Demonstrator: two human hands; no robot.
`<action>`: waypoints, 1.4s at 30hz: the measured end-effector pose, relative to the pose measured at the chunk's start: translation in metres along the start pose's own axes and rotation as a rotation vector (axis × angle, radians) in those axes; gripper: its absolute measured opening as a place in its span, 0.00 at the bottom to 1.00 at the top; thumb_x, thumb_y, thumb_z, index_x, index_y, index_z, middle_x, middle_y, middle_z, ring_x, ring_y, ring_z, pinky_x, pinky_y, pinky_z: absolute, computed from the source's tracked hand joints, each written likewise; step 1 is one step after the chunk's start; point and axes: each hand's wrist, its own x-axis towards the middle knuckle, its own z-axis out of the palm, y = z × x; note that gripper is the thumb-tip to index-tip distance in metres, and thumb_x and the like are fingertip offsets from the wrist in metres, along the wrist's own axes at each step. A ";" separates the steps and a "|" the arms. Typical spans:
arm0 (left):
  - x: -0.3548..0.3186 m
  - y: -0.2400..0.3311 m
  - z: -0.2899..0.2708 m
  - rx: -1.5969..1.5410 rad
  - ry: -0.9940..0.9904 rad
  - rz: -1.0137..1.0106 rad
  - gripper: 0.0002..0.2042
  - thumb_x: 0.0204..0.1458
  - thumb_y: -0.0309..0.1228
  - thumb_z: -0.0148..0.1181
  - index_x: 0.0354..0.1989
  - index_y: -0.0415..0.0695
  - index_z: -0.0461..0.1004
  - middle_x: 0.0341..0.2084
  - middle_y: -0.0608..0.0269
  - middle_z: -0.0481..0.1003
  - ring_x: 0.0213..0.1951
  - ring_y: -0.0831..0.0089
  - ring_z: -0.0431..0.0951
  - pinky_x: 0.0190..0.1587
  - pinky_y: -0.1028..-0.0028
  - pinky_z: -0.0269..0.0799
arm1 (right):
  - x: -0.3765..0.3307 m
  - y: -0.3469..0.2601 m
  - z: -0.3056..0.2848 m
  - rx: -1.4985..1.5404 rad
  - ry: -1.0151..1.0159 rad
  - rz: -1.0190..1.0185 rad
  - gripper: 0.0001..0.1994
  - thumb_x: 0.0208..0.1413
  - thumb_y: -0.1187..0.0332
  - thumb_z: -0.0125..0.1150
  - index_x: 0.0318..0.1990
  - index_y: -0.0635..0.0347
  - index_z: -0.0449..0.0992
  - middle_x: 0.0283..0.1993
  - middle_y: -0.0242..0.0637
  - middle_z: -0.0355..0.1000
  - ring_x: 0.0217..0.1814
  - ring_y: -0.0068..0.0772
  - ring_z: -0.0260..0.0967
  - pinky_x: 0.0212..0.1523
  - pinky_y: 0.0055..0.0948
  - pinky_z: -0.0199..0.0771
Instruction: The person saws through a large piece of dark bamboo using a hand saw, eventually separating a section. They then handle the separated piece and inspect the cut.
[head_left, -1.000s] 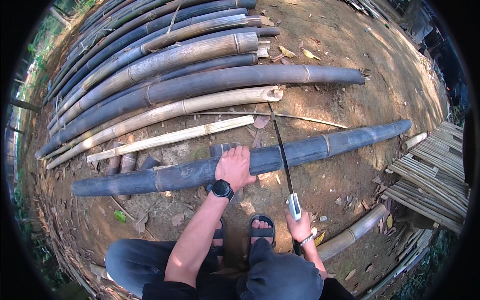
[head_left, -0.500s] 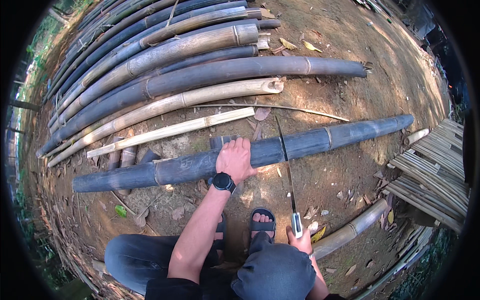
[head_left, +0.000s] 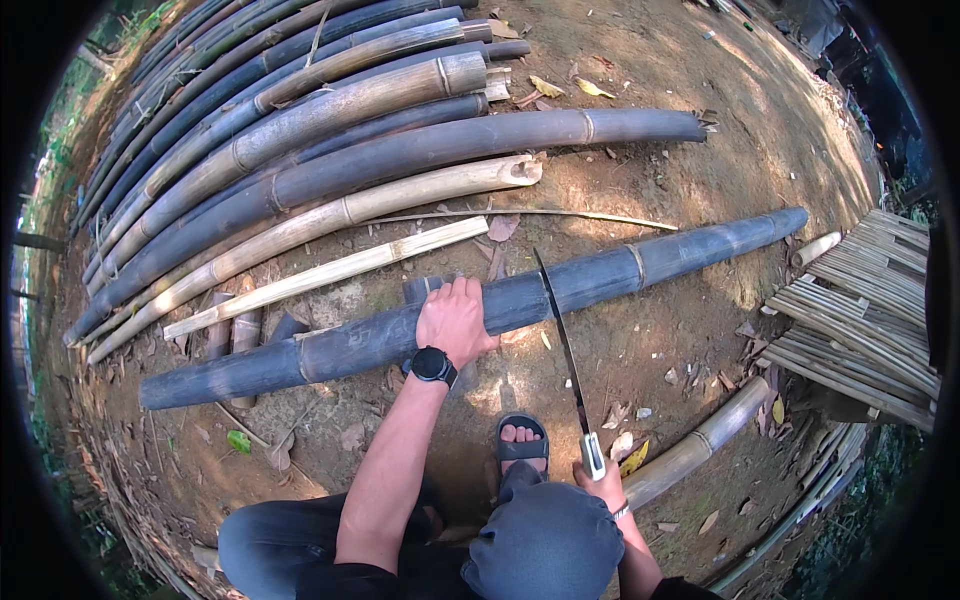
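A long dark bamboo pole (head_left: pixel 370 340) lies across in front of me, tilted up toward the right. My left hand (head_left: pixel 454 322), with a black watch on its wrist, grips the pole near its middle, fingers over the top. In my right hand (head_left: pixel 602 487) is the pale handle of a handsaw (head_left: pixel 571 365). Its long thin blade crosses the pole just right of my left hand, the tip sticking out past the far side. How deep the blade sits in the bamboo I cannot tell. Short bamboo pieces (head_left: pixel 246 328) lie partly under the pole's left part.
Several bamboo poles (head_left: pixel 390 150) lie side by side at the far left. A pale split strip (head_left: pixel 330 277) rests just beyond my pole. At right stands a slatted bamboo platform (head_left: pixel 850 310); another bamboo length (head_left: pixel 700 442) lies near my right hand. My sandaled foot (head_left: pixel 523 447) is close below the pole.
The saw has slid back toward me a little, so less of its tip shows beyond the pole. My left hand keeps its place on the pole. The whole view has turned slightly.
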 end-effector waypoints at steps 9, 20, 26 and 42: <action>-0.003 -0.003 -0.002 0.000 0.027 0.010 0.34 0.29 0.46 0.76 0.43 0.39 0.71 0.39 0.55 0.75 0.43 0.59 0.78 0.50 0.66 0.73 | 0.015 -0.007 0.010 0.071 0.028 -0.096 0.09 0.50 0.71 0.62 0.24 0.68 0.72 0.16 0.44 0.68 0.19 0.30 0.69 0.23 0.37 0.67; -0.005 0.000 0.003 0.007 0.009 0.003 0.32 0.29 0.46 0.76 0.42 0.39 0.71 0.37 0.57 0.74 0.43 0.61 0.78 0.50 0.67 0.71 | -0.005 -0.003 0.008 0.032 0.033 -0.127 0.09 0.49 0.72 0.63 0.24 0.68 0.71 0.16 0.35 0.64 0.20 0.20 0.62 0.22 0.33 0.64; -0.001 -0.002 0.007 -0.001 0.062 0.021 0.31 0.29 0.43 0.76 0.41 0.40 0.70 0.35 0.58 0.74 0.42 0.64 0.78 0.48 0.68 0.71 | 0.054 0.009 0.015 0.086 0.031 -0.019 0.11 0.52 0.70 0.62 0.21 0.63 0.71 0.15 0.29 0.68 0.16 0.23 0.64 0.17 0.31 0.61; 0.000 -0.006 0.004 0.015 0.081 0.014 0.30 0.30 0.46 0.75 0.40 0.41 0.71 0.36 0.58 0.74 0.43 0.63 0.78 0.49 0.68 0.72 | 0.050 -0.001 0.010 0.026 0.027 0.024 0.10 0.50 0.71 0.63 0.23 0.69 0.72 0.15 0.36 0.67 0.20 0.21 0.64 0.21 0.33 0.64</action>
